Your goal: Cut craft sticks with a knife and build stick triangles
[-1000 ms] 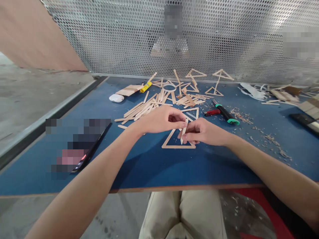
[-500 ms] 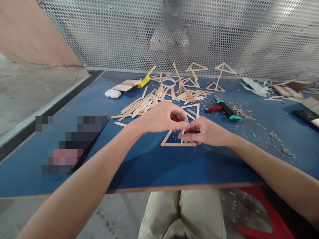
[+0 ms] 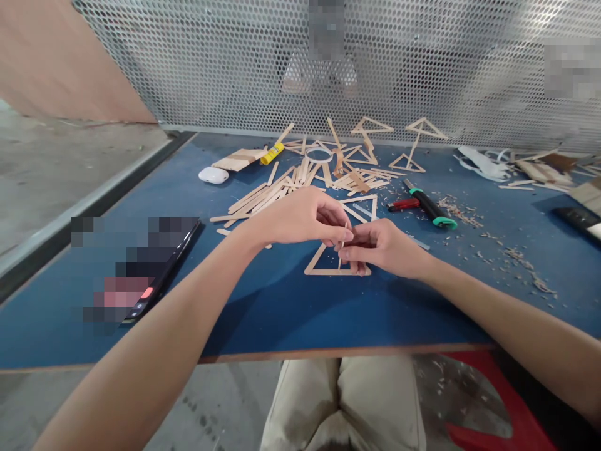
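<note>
Between my hands a thin wooden craft stick (image 3: pixel 340 262) stands nearly upright over a flat triangle of craft sticks (image 3: pixel 322 272). My left hand (image 3: pixel 307 216) pinches the stick's upper end between thumb and fingers. Lower down, my right hand (image 3: pixel 375 245) grips the same stick, its fingers close to the triangle's right side and hiding part of it. I cannot tell whether the stick's foot touches the triangle. Just behind my hands lies a second stick frame (image 3: pixel 374 207) on the blue table.
Loose craft sticks (image 3: pixel 253 199) are heaped behind my left hand. A green-black utility knife (image 3: pixel 428 207) and a red cutter (image 3: pixel 404 205) lie right. Finished stick frames (image 3: pixel 413 147) stand by the perforated metal panel (image 3: pixel 225 75). A phone (image 3: pixel 159 269) lies left, a yellow glue tube (image 3: pixel 272 154) farther back.
Both hands keep hold of the stick, which has shifted very slightly left. The phone's screen glare and the view have changed a little.
</note>
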`<state>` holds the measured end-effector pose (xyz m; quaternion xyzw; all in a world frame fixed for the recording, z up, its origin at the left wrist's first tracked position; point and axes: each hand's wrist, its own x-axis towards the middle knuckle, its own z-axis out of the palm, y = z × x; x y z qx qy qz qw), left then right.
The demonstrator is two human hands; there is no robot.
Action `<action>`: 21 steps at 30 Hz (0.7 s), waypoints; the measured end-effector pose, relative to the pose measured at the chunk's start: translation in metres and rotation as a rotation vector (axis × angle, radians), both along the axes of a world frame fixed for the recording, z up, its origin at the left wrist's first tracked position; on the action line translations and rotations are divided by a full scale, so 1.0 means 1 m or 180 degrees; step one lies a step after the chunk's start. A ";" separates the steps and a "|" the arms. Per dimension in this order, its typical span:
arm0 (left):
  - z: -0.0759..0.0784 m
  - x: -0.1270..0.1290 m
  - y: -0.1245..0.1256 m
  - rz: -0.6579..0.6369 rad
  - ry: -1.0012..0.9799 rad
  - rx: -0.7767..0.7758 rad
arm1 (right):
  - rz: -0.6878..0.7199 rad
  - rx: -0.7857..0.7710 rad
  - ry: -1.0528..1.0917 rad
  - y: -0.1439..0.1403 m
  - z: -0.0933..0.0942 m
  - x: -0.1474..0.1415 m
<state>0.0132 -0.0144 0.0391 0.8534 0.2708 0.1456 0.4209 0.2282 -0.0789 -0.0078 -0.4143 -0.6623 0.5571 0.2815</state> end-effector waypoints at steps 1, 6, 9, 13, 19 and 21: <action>0.000 0.000 0.001 -0.0013 -0.0003 -0.0045 | -0.0026 0.0020 -0.0003 0.000 0.000 0.000; -0.004 -0.001 0.004 -0.0116 0.0100 -0.0128 | -0.0052 -0.0027 -0.0137 -0.002 0.000 0.000; -0.006 -0.002 0.005 -0.0130 0.0188 -0.0107 | -0.0051 -0.0091 -0.0206 -0.003 0.000 0.000; -0.007 -0.002 0.005 -0.0087 0.0200 -0.0109 | -0.0040 -0.0098 -0.0216 -0.003 0.000 -0.001; -0.007 -0.002 0.005 -0.0082 0.0290 -0.0068 | -0.0031 -0.0119 -0.0349 -0.003 0.002 -0.003; -0.007 -0.003 0.006 -0.0118 0.0295 -0.0046 | -0.0021 -0.0108 -0.0367 -0.003 0.002 -0.003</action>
